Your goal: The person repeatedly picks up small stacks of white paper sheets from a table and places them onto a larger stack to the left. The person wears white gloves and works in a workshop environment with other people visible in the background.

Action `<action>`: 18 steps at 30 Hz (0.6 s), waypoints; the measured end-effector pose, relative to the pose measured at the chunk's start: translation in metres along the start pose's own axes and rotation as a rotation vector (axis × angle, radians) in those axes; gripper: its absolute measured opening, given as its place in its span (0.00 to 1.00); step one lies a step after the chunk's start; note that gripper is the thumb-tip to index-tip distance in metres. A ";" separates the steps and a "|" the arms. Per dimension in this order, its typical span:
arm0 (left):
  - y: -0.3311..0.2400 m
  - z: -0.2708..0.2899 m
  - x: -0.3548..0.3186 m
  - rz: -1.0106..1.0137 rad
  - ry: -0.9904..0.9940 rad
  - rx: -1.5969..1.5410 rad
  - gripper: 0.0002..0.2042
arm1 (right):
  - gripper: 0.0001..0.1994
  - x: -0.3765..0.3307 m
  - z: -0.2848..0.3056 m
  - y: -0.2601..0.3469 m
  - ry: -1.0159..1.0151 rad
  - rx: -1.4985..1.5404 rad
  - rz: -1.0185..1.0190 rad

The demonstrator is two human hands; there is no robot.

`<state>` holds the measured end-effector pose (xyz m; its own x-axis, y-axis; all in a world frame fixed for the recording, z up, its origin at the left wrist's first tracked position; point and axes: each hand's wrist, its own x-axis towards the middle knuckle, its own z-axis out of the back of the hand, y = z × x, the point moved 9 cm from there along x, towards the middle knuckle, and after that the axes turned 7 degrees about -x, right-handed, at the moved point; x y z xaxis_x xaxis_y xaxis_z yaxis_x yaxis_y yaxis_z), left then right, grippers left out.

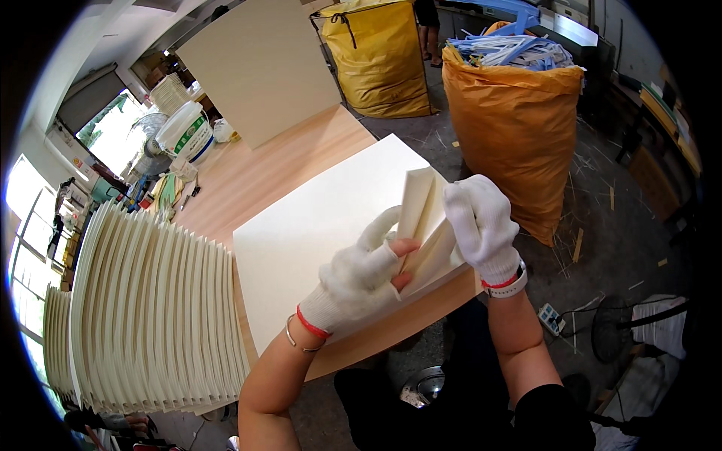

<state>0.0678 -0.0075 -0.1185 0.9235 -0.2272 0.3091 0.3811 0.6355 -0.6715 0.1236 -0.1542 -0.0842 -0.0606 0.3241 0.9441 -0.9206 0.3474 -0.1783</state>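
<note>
I see my left hand (359, 279) and right hand (481, 225) both gripping a folded cream sheet (427, 225) on the flat sheet (316, 233). Left of it, a long fanned row of folded sheets (158, 308) stands finished (this fold looks half-made).

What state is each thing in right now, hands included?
Left hand: gloved, gripping the folded sheet's lower edge.
Right hand: gloved, gripping the fold's top.
Folded sheet: cream, bent up off the flat sheets.
Flat sheets: lying on the wooden table.
Folded stack: fanned in a row, left side.
Orange sack: upright, open, filled with strips.
Yellow sack: upright, full.
</note>
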 end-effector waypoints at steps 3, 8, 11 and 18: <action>-0.004 -0.001 -0.004 -0.154 -0.124 0.156 0.18 | 0.15 0.000 -0.001 -0.002 0.073 0.109 0.020; 0.002 -0.003 0.002 -0.130 -0.082 0.302 0.16 | 0.15 -0.003 0.001 -0.004 -0.004 0.080 -0.020; 0.003 0.000 0.003 -0.069 -0.047 0.235 0.16 | 0.16 -0.008 -0.001 -0.008 -0.040 0.069 -0.031; 0.013 0.001 0.003 0.156 0.040 0.197 0.22 | 0.17 -0.010 -0.005 -0.007 0.005 0.007 -0.053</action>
<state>0.0756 0.0009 -0.1257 0.9730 -0.1416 0.1821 0.2214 0.7956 -0.5640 0.1330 -0.1559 -0.0937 -0.0095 0.3092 0.9510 -0.9252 0.3582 -0.1257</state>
